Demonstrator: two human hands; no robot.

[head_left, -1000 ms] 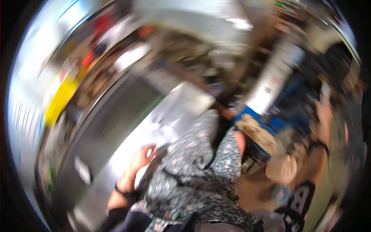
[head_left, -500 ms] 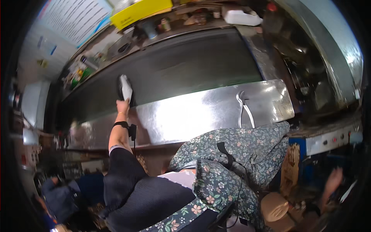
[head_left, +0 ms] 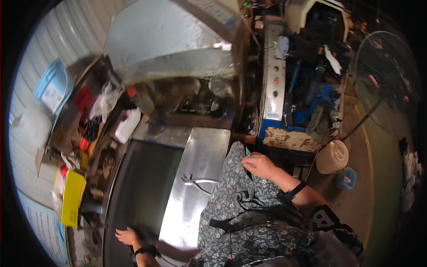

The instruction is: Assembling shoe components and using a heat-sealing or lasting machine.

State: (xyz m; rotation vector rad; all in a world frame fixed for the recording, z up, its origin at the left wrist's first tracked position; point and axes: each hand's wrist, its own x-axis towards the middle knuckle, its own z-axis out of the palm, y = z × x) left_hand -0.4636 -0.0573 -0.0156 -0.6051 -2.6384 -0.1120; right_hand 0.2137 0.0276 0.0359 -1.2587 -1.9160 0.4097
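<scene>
One pair of pliers (head_left: 194,182) lies across the steel counter (head_left: 178,218), head toward the edge along the dark conveyor belt (head_left: 142,191), handles toward the floral apron (head_left: 222,196). The right hand (head_left: 259,164) is nearer, fingers bent, contents unclear; the left hand (head_left: 127,236), well apart, spreads seemingly empty fingers at the belt.

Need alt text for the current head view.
A person's left hand is at a dark flat surface, the right hand over a floral apron. Pliers lie on the shiny metal ledge beside the surface; a cream jug is at right.
</scene>
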